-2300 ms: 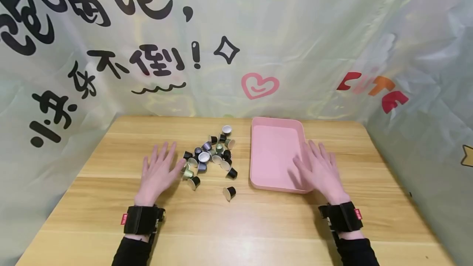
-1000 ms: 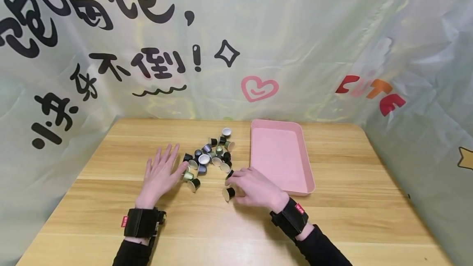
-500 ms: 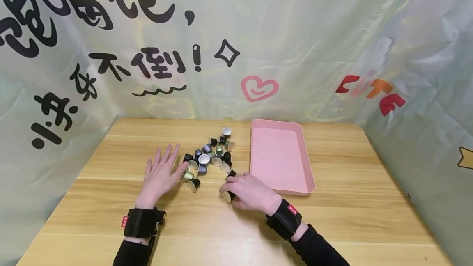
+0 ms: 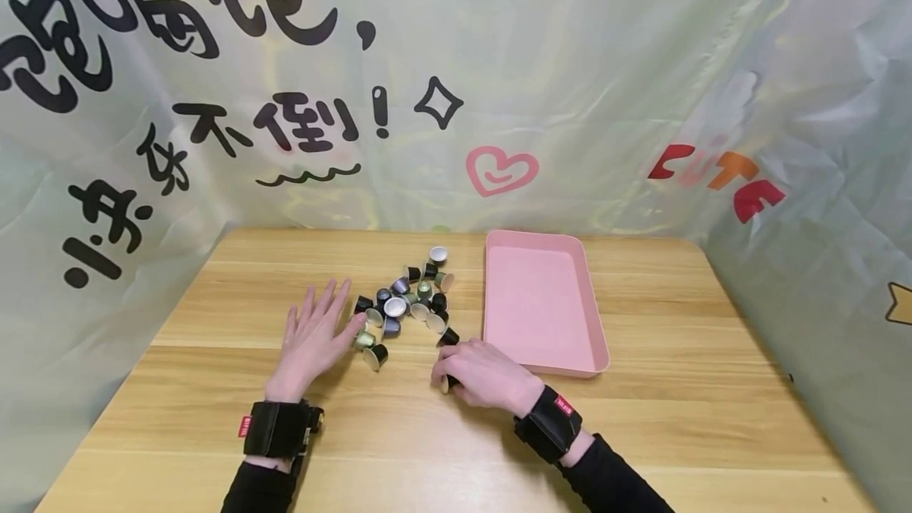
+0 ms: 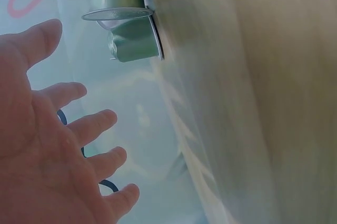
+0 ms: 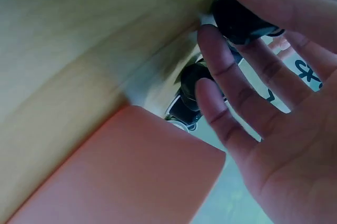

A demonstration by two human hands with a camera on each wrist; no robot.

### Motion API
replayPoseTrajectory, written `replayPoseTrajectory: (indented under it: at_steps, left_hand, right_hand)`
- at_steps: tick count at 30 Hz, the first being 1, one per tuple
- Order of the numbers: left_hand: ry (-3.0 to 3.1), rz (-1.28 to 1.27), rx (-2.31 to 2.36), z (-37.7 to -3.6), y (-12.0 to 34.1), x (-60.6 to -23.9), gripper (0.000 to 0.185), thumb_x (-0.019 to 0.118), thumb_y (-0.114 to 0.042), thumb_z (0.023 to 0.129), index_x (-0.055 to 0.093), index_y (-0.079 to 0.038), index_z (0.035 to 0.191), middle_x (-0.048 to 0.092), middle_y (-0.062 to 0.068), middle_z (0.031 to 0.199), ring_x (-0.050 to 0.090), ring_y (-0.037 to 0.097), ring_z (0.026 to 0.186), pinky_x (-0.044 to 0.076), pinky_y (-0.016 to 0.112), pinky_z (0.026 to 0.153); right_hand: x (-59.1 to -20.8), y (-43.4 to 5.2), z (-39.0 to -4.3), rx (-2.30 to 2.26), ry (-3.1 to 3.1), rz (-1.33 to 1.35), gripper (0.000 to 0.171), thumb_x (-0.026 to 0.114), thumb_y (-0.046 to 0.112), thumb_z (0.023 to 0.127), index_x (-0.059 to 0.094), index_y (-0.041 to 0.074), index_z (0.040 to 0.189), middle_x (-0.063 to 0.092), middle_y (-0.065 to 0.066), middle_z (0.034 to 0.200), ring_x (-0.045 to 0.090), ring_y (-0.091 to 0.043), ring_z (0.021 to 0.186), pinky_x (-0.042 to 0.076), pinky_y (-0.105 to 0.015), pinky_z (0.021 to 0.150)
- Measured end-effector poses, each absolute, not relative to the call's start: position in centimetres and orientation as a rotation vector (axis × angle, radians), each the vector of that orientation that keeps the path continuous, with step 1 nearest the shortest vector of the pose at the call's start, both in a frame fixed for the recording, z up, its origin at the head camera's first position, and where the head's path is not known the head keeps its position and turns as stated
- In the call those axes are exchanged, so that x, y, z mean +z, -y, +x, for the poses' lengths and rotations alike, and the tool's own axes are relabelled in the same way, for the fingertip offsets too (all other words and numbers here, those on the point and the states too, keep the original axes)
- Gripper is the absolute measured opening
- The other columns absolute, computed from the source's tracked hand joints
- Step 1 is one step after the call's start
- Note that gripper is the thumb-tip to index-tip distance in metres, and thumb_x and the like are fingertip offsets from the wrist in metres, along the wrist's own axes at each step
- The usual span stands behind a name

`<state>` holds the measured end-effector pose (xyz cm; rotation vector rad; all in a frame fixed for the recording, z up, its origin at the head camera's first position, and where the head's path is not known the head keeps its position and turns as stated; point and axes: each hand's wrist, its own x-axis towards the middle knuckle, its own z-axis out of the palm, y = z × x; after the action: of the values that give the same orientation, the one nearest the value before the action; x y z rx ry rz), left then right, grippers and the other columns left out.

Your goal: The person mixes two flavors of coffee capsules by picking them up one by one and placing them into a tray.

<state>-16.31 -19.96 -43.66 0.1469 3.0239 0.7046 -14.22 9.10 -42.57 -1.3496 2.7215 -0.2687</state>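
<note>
One black capsule (image 4: 450, 381) pinched under right hand (image 4: 483, 374); left hand (image 4: 312, 336) flat, fingers spread, beside pile (image 4: 406, 303).

Even, bright, soft light fills the head view, with faint shadows on the table (image 4: 456, 434), while both wrist views are blurred and close.

The right hand (image 4: 479, 374) covers nearly all of the small black coffee capsule (image 4: 450, 381), only a sliver peeking out. The pale green capsule (image 5: 134, 45) sits smeared with blur, the one above it cut off by the top edge. The pink plastic tray (image 6: 126, 176) runs off the bottom edge.
</note>
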Motion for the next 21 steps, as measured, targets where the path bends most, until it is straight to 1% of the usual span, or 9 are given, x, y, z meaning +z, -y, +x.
replayPoseTrajectory:
  at_steps: [3,6,9,12,17,21]
  left_hand:
    - [-3.024,0.144,0.703,-16.3,20.0,-43.7,0.073,0.037,-0.055,0.105,0.013,-0.018,0.162,0.008,0.020,0.169,-0.001,0.050,0.154,-0.005,0.074,0.119]
    - [-3.025,0.149,0.705,-16.3,19.9,-43.6,0.073,0.037,-0.055,0.105,0.013,-0.017,0.162,0.008,0.020,0.169,-0.001,0.051,0.154,-0.005,0.074,0.119]
    - [-3.030,0.170,0.699,-16.3,19.7,-43.5,0.072,0.036,-0.055,0.105,0.015,-0.016,0.162,0.009,0.021,0.168,0.000,0.051,0.154,-0.004,0.074,0.119]
    - [-3.045,0.210,0.702,-16.3,19.2,-43.1,0.070,0.037,-0.053,0.105,0.018,-0.014,0.161,0.013,0.023,0.167,0.003,0.052,0.153,-0.001,0.073,0.120]
    - [-3.099,0.341,0.718,-16.0,17.7,-42.6,0.067,0.047,-0.045,0.104,0.029,-0.008,0.158,0.028,0.025,0.163,0.017,0.052,0.151,0.008,0.072,0.121]
    - [-3.146,0.494,0.701,-15.7,15.7,-42.4,0.064,0.054,-0.041,0.102,0.037,-0.007,0.154,0.038,0.021,0.158,0.030,0.051,0.147,0.016,0.070,0.121]
  right_hand:
    - [-42.5,-9.4,-14.2,-0.341,-2.717,-1.379,0.025,0.078,0.010,0.083,0.077,0.021,0.106,0.072,0.007,0.103,0.069,-0.010,0.092,0.057,-0.029,0.091]
    - [-42.2,-10.0,-14.1,-0.452,-2.729,-1.412,0.021,0.076,0.010,0.086,0.076,0.017,0.105,0.072,0.004,0.104,0.069,-0.011,0.095,0.057,-0.027,0.093]
    - [-41.7,-10.8,-14.1,-0.586,-2.760,-1.396,0.018,0.073,0.009,0.089,0.074,0.012,0.106,0.071,0.000,0.103,0.070,-0.012,0.094,0.059,-0.025,0.089]
    - [-41.2,-11.9,-14.1,-0.699,-2.802,-1.343,0.018,0.070,0.008,0.091,0.071,0.009,0.108,0.069,-0.001,0.101,0.069,-0.013,0.091,0.059,-0.024,0.086]
    - [-40.5,-13.7,-14.4,-0.770,-2.898,-1.294,0.012,0.064,0.011,0.098,0.068,0.009,0.109,0.067,0.001,0.099,0.066,-0.010,0.086,0.059,-0.025,0.080]
    - [-39.8,-15.1,-15.0,-0.750,-2.990,-1.221,0.010,0.057,0.016,0.103,0.064,0.012,0.108,0.065,0.005,0.095,0.062,-0.008,0.084,0.057,-0.029,0.079]
